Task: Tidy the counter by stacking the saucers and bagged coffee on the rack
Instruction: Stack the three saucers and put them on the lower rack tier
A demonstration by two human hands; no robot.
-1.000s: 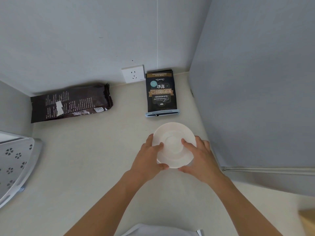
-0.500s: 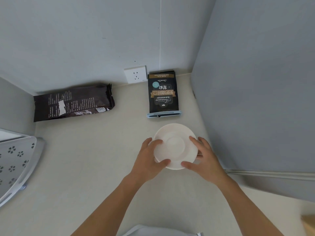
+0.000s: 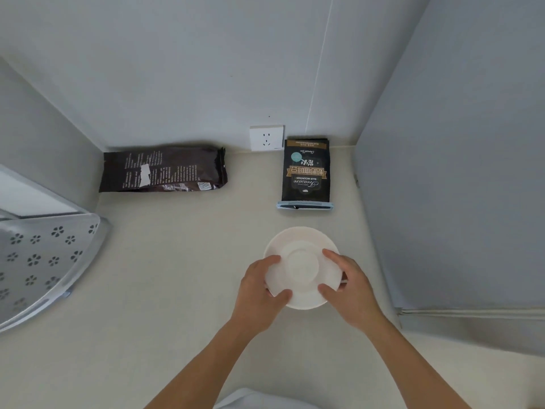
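A white saucer [image 3: 302,255] is held just above the cream counter, near the right wall. My left hand [image 3: 259,293] grips its left rim and my right hand [image 3: 349,290] grips its right rim, thumbs on top. Whether a second saucer lies beneath it I cannot tell. A dark brown coffee bag [image 3: 163,169] lies on its side against the back wall. A black coffee bag with gold lettering [image 3: 305,172] lies flat by the socket. The grey perforated corner rack [image 3: 41,261] stands at the left edge.
A white wall socket [image 3: 266,137] sits low on the back wall. A grey panel [image 3: 457,172] rises along the right of the counter [image 3: 177,276]. A pale garment edge [image 3: 250,399] shows at the bottom.
Both hands have shifted their hold on the saucer, fingers spreading out to the rim. The view has moved so that more of the rack shows at the left.
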